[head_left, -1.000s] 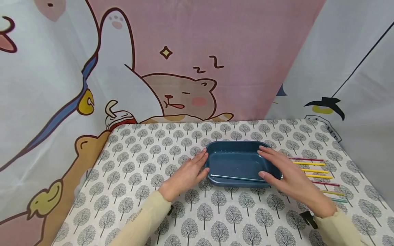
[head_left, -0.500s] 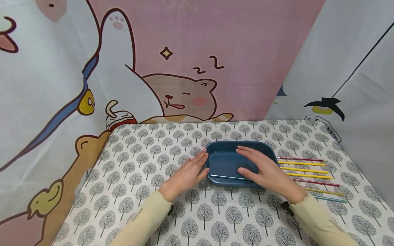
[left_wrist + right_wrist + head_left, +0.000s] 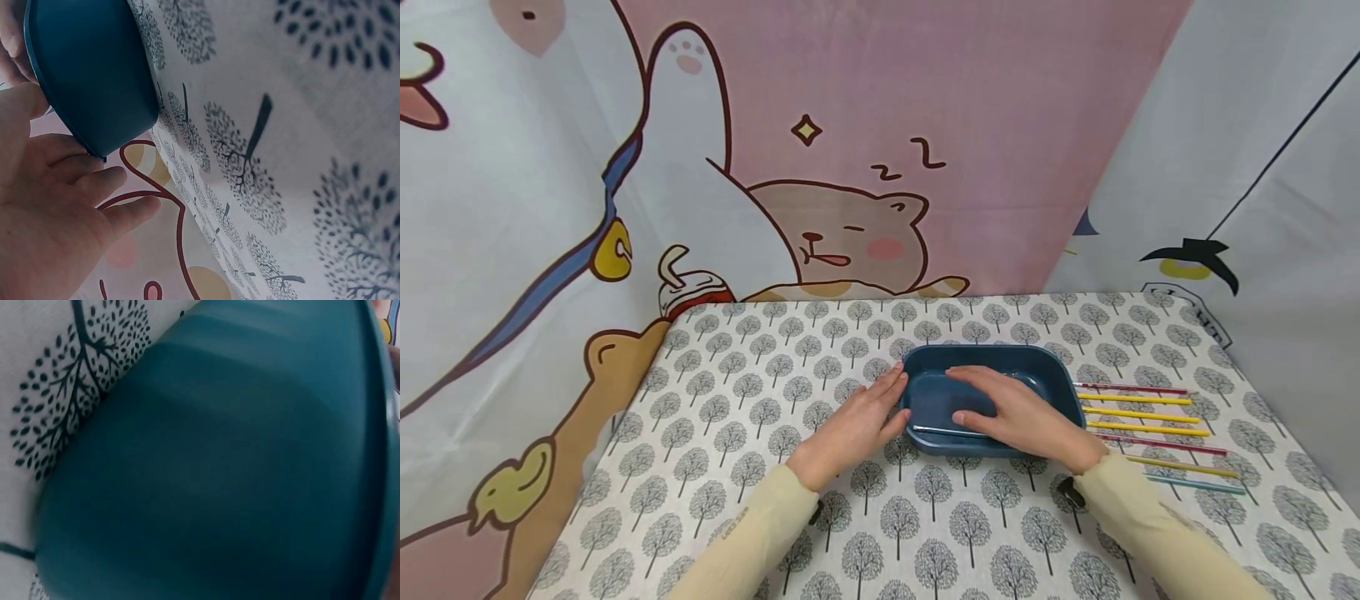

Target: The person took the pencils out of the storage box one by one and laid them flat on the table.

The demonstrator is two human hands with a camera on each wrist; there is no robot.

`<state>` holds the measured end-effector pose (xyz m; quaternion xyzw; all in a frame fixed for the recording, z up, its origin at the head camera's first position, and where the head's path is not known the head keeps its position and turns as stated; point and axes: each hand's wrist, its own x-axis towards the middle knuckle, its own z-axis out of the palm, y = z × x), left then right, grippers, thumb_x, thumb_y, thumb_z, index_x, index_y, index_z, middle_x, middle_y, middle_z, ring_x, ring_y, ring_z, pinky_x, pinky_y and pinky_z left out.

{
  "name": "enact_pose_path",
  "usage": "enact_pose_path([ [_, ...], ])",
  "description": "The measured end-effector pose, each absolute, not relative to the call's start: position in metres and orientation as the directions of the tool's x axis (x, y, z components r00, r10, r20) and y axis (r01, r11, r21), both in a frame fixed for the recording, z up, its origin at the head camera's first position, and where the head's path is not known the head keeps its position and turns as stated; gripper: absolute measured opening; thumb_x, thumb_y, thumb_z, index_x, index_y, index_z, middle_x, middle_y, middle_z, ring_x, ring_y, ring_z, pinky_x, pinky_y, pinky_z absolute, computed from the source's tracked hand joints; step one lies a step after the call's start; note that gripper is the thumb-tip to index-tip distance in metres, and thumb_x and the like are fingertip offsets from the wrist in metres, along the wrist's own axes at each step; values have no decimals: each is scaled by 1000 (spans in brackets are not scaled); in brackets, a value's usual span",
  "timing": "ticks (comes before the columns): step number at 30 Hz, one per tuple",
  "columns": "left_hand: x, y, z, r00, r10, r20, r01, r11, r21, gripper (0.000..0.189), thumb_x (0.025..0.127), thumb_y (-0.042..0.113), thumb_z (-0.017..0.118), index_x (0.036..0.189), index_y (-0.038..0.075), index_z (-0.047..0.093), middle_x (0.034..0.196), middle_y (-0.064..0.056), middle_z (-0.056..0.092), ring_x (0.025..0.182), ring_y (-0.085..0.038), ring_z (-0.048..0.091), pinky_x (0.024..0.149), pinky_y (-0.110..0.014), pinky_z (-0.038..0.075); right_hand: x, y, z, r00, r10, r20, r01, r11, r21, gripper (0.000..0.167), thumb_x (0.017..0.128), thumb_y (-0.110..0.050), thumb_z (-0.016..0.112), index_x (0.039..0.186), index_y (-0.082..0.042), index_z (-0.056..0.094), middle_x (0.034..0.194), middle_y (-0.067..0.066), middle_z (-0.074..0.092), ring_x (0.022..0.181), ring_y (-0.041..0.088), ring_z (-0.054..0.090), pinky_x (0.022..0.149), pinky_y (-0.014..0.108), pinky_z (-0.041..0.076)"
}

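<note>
A dark blue rectangular tray [image 3: 936, 396] with rounded corners sits on the table. One slim dark pencil [image 3: 942, 431] lies along its near inner side, partly hidden by my right hand. My left hand [image 3: 853, 421] touches the tray's left rim with extended fingers; in the left wrist view, that hand [image 3: 69, 206] is beside the tray's end wall [image 3: 94, 69]. Over the tray's middle hovers my right hand [image 3: 1018, 417], thumb and fingers spread apart, with nothing seen between them. In the right wrist view the tray's outer wall [image 3: 206, 462] fills most of the picture.
Right of the tray, several pencils lie in a row: red [image 3: 1150, 389], yellow [image 3: 1157, 415] and teal [image 3: 1206, 485] ones among them. A tree-print cloth [image 3: 737, 500] covers the table. A cartoon-print curtain [image 3: 1000, 125] hangs behind it.
My right hand has moved left from the tray's right end to above its middle, uncovering more of the pencils on the right. The left hand and the tray have stayed put.
</note>
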<state>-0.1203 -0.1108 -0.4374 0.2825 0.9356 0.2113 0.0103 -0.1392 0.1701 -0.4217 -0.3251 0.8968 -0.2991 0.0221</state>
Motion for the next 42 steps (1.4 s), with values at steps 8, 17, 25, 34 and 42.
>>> enact_pose_path([
  [8, -120, -111, -436, -836, 537, 116, 534, 745, 399, 61, 109, 33, 53, 157, -3, 39, 168, -17, 28, 151, -35, 35, 117, -61, 37, -148, 163, -428, -769, -633, 90, -558, 596, -578, 66, 97, -43, 73, 152, -11, 53, 152, 11, 55, 135, 33, 55, 111, 55, 47],
  [17, -120, -110, -438, -836, 538, 108, 532, 746, 400, 60, 109, 31, 53, 157, -2, 39, 168, -17, 28, 151, -33, 35, 117, -60, 38, -156, 158, -437, -747, -665, -3, -543, 613, -574, 60, 97, -34, 76, 148, -9, 57, 147, 10, 59, 130, 30, 59, 108, 53, 50],
  [25, -120, -111, -437, -839, 534, 104, 527, 749, 401, 62, 109, 33, 53, 158, -1, 37, 169, -16, 26, 151, -32, 34, 117, -60, 37, -163, 157, -441, -723, -691, -13, -561, 598, -573, 52, 94, -30, 79, 138, -6, 64, 134, 7, 67, 117, 22, 66, 99, 46, 56],
  [34, -121, -111, -438, -837, 533, 121, 534, 750, 390, 60, 109, 31, 54, 156, -3, 40, 168, -17, 28, 150, -35, 37, 116, -60, 39, -165, 158, -442, -685, -727, -49, -573, 580, -579, 37, 92, -22, 81, 125, -6, 73, 120, 2, 72, 109, 19, 69, 94, 41, 59],
  [42, -119, -110, -437, -839, 532, 118, 530, 747, 401, 60, 109, 33, 53, 157, -2, 40, 168, -17, 28, 150, -36, 37, 117, -60, 37, -165, 159, -442, -669, -740, -73, -570, 573, -588, 27, 89, -14, 83, 115, -9, 77, 109, -1, 71, 91, 12, 67, 79, 28, 59],
])
